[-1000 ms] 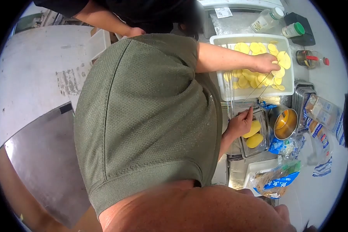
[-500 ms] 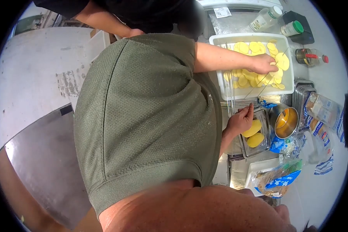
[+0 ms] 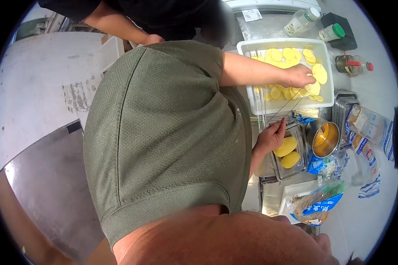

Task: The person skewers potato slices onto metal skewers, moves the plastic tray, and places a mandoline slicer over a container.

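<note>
My left hand (image 3: 299,76) reaches over a white plastic tray (image 3: 292,41) of thin yellow potato slices (image 3: 276,54). Its fingers are closed at a potato slice (image 3: 313,88) near the tray's right side. Thin metal skewers (image 3: 285,105) run from these fingers down toward my right hand (image 3: 270,136), which is pinched around their lower end; the exact grip is partly hidden. Beside the right hand, two whole peeled potatoes (image 3: 289,160) lie in a clear rectangular container (image 3: 301,168). More skewers (image 3: 259,95) lie across the tray's left edge.
A metal pot (image 3: 325,139) with orange liquid stands right of the container, near stacked metal trays (image 3: 346,99). Plastic bags (image 3: 318,204) lie below. Bottles (image 3: 301,22) and a red-capped jar (image 3: 352,65) stand behind the tray. Another person (image 3: 132,22) in dark clothing is at the top.
The skewers' far ends stuck out past my left hand before; now they stop around its fingers. Both hands have shifted only slightly, and the whole view has drifted a little.
</note>
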{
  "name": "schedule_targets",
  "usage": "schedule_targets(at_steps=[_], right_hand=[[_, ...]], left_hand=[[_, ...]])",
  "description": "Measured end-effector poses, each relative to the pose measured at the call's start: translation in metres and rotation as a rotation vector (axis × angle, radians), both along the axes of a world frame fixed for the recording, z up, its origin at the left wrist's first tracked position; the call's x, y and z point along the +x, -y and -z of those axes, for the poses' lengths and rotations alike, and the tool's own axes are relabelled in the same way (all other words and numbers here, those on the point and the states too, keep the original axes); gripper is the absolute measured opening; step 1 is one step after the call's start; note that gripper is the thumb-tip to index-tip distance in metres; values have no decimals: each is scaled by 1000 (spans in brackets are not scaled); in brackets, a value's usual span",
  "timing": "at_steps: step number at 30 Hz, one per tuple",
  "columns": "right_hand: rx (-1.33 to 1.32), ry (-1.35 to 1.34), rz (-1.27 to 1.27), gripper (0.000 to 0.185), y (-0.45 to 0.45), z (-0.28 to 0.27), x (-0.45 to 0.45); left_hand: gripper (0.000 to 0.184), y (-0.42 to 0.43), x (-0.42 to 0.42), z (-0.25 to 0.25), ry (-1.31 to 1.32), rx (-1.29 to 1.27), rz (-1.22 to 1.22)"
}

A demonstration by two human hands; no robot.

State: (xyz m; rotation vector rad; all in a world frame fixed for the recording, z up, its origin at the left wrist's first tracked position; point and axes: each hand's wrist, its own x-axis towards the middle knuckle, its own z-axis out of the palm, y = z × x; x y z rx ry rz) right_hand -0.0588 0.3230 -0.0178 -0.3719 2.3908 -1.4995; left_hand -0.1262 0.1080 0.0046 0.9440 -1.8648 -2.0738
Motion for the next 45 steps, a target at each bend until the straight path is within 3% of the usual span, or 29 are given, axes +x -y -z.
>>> schedule_targets(at_steps=[16, 25, 31, 37, 40, 45], right_hand=[[108, -473, -53, 25, 6, 7, -1], [82, -440, -44, 26, 14, 0, -8], [56, -309, -38, 25, 7, 8, -8], [1, -52, -7, 26, 5, -6, -5], [-13, -51, -3, 28, 3, 0, -7], [-120, 219, 34, 27, 4, -22, -12]], left_hand=[[34, -7, -10, 8, -34, 100, -84], [32, -9, -3, 7, 34, 76, 58], [28, -11, 1, 4, -239, -30, -16], [27, -10, 0, -1, -259, 25, 24], [28, -3, -9, 18, -316, -17, 89], [31, 0, -7, 11, -333, -14, 97]])
